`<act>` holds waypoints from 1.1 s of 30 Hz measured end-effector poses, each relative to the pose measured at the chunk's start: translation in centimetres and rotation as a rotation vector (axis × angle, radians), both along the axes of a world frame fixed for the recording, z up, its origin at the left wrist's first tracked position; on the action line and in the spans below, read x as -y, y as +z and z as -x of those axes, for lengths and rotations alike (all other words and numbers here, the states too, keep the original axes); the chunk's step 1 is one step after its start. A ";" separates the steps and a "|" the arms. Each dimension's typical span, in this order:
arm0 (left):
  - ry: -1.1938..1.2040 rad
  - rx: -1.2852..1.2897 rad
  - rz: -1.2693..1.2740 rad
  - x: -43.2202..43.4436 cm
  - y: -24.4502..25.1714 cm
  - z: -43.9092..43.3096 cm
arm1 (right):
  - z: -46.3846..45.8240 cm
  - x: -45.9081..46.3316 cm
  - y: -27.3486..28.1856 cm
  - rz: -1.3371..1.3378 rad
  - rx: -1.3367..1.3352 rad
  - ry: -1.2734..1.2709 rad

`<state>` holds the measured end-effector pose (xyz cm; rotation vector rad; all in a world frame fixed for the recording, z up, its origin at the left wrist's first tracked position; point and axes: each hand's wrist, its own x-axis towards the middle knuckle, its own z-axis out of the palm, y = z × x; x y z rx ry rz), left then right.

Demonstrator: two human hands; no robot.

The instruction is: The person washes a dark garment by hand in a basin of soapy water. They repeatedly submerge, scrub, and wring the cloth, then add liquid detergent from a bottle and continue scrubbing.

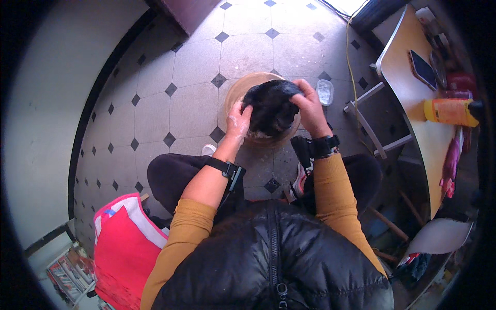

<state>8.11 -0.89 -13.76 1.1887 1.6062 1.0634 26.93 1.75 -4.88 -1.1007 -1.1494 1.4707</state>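
A dark, wet-looking cloth or garment [271, 104] is bunched over a round tan basin [235, 87] on the floor. On its left edge, my left hand [238, 121] grips the fabric between thumb and fingers, with whitish suds on the skin. My right hand [310, 106] pinches the upper right edge of the same cloth. Some pale foam or residue shows along the basin's lower inside. The cloth hides most of the basin's interior. To the right of the basin, a small clear plastic tub [324, 92] holds something whitish.
At right stands a wooden-topped table [403, 66] with a phone [423, 69] and a yellow bottle [449, 112]. A yellow cable [350, 58] runs down beside its white leg frame [370, 130]. Pink-red fabric [126, 248] lies at my left.
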 end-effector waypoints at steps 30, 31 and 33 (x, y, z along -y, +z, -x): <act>-0.097 0.412 0.416 1.0 2.6 0.1 | 1.5 1.3 -3.5 0.072 -0.079 -0.088; -0.067 0.534 0.552 1.3 3.0 -0.3 | 1.8 1.5 -2.6 0.039 -0.145 -0.113; -0.196 0.837 0.700 1.7 4.1 -0.9 | 2.4 1.8 -0.9 -0.012 -0.202 -0.181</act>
